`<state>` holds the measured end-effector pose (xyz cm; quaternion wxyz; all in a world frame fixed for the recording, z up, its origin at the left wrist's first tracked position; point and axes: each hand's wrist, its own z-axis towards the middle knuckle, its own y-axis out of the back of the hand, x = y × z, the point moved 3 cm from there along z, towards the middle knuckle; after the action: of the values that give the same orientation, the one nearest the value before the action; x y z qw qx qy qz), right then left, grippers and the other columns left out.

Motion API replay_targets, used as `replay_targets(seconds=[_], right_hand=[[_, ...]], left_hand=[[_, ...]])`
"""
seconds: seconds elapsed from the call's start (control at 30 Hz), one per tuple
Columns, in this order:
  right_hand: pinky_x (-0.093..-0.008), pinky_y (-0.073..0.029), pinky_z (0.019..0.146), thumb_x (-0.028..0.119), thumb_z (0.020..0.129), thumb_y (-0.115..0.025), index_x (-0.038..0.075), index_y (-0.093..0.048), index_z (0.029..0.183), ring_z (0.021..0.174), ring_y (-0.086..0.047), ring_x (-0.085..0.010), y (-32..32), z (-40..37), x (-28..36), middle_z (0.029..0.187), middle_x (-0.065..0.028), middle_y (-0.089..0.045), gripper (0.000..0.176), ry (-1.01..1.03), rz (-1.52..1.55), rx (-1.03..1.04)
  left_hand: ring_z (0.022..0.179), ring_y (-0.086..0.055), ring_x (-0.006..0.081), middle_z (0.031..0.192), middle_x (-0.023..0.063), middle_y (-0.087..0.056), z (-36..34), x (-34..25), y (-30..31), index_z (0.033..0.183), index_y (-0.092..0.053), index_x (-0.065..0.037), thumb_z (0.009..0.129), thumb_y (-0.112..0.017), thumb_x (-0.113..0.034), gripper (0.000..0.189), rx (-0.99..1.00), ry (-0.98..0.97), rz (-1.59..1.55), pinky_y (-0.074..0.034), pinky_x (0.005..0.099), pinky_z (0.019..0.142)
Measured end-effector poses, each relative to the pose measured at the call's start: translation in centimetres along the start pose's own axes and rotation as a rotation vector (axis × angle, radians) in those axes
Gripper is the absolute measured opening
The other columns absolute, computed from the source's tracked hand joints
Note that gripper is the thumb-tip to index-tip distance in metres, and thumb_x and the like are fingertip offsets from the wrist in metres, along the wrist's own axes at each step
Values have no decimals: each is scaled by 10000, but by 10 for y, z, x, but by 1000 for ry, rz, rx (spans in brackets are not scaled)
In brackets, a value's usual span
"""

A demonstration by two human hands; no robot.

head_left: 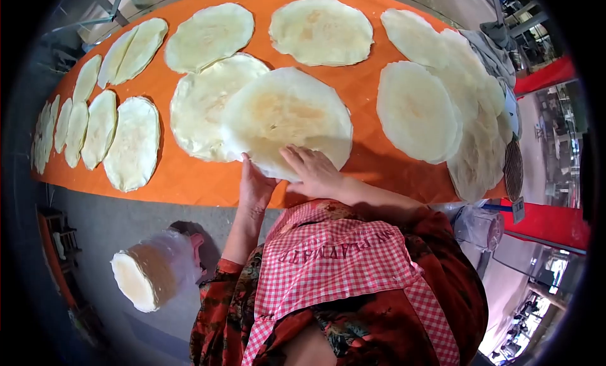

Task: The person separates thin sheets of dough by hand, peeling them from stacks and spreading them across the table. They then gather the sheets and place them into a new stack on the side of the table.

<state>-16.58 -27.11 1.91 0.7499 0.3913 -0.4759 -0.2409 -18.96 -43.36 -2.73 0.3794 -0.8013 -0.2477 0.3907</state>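
In the head view, a large round thin flatbread (297, 107) with a browned middle lies at the near edge of the orange-covered table. It overlaps a paler flatbread (201, 107) to its left. My left hand (254, 184) grips its near edge, thumb up along the rim and the other fingers partly hidden beneath. Across the near part of the same flatbread rests my right hand (315, 171), fingers stretched out and flat on its surface.
More flatbreads lie across the orange cloth (208, 186), including a single one (322, 31) at the far side and an overlapping heap (476, 120) at right. Below left on the floor stands a tall flatbread stack (142, 277) beside clear plastic. A dark round mesh (513, 170) hangs at the right edge.
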Motion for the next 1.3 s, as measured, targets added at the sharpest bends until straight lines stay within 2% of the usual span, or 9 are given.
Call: replay_targets(seconds=[0.13, 0.27, 0.4, 0.5, 0.57, 0.87, 1.07, 1.2, 1.3], right_hand=[[-434, -516, 672, 86, 703, -635, 12, -554, 1050, 856, -627, -336, -7, 14, -2, 942, -166, -631, 364, -127, -117, 129], [-476, -441, 588, 21, 739, -549, 17, -549, 776, 682, -571, -405, 54, 57, -11, 675, -220, -553, 37, -104, 3, -168], [-323, -501, 660, 73, 803, -596, -5, -610, 1004, 725, -606, -146, 174, 47, -42, 821, -59, -660, 215, -236, 188, -574], [-268, -495, 750, 62, 827, -568, -51, -589, 1079, 852, -636, -153, 253, -16, -39, 974, -88, -653, 277, -470, 886, -710], [-286, -462, 834, 75, 815, -570, -40, -576, 1120, 879, -619, -168, 269, -73, -54, 1003, -89, -647, 326, -644, 628, -937], [-373, -509, 786, 21, 786, -574, -27, -569, 1108, 842, -624, -242, 76, -386, -217, 961, -110, -636, 325, -1185, 995, -1341], [-379, -510, 814, 24, 765, -581, -31, -561, 1130, 887, -633, -258, 46, -413, -240, 1019, -140, -642, 369, -1238, 992, -1263], [-337, -502, 797, 7, 761, -566, -36, -589, 1092, 868, -628, -216, 82, -381, -209, 994, -117, -650, 334, -1279, 926, -1232], [-288, -493, 719, 16, 758, -556, -43, -611, 1058, 785, -618, -163, 145, -313, -178, 935, -80, -654, 311, -1287, 584, -1118]], left_hand=[[1206, -456, 332, 1335, 105, -442, -10, -8, -4, 1317, -412, -182, 898, -373, -619, 607, 39, -48, -53, -421, 527, 957], [1209, -450, 345, 1303, 132, -464, -7, -6, 12, 1303, -433, -169, 909, -389, -587, 577, 89, -31, -75, -403, 541, 972], [1193, -469, 312, 1292, 134, -474, -5, -13, 30, 1300, -431, -131, 936, -405, -512, 528, 43, -23, 37, -413, 487, 960], [1174, -484, 291, 1283, 131, -485, -4, -20, 45, 1291, -431, -109, 950, -413, -451, 483, -9, -8, 120, -422, 455, 938], [1139, -507, 280, 1235, 130, -519, 1, -20, 49, 1271, -437, -85, 958, -422, -377, 428, -36, 8, 136, -438, 433, 908], [962, -590, 241, 1070, 102, -598, 39, 13, 53, 1193, -497, -59, 945, -497, -285, 336, -1, 126, 343, -491, 359, 816], [881, -596, 182, 1005, 67, -611, 69, 30, 27, 1071, -549, -42, 901, -596, -163, 215, 28, -127, 1085, -489, 309, 731], [783, -555, 303, 867, 118, -579, 94, 52, 0, 942, -573, -31, 823, -615, -78, 135, 369, -898, 1861, -467, 393, 682], [818, -520, 341, 875, 136, -546, 101, 62, -10, 923, -584, -49, 771, -632, -100, 167, 359, -898, 1989, -449, 429, 701]])
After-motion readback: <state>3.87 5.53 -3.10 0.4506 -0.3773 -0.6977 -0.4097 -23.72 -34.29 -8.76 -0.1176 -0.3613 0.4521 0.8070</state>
